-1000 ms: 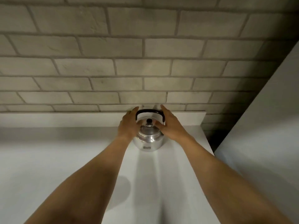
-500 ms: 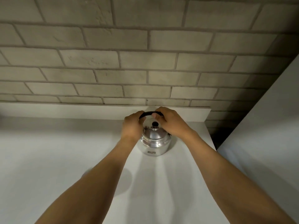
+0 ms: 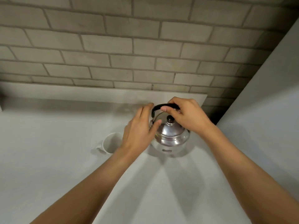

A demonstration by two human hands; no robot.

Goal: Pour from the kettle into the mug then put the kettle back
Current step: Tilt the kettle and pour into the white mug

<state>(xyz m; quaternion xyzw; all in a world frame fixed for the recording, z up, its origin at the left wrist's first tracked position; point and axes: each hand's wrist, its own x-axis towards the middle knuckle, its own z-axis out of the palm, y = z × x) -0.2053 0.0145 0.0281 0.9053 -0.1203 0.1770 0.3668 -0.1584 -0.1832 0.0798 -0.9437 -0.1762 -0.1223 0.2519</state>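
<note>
Gripping the black handle [image 3: 163,106] with my right hand [image 3: 187,116], fingers curled round it, I hide its right end. My left hand [image 3: 140,131], fingers loosely spread, rests its thumb on the kettle [image 3: 171,136] and covers its left side and part of the mug [image 3: 110,143] beside it. One kettle, one mug stand on the counter [image 3: 56,159].

The left hand [image 3: 139,130] hides part of the mug [image 3: 110,143] and the kettle's [image 3: 171,136] spout.
</note>
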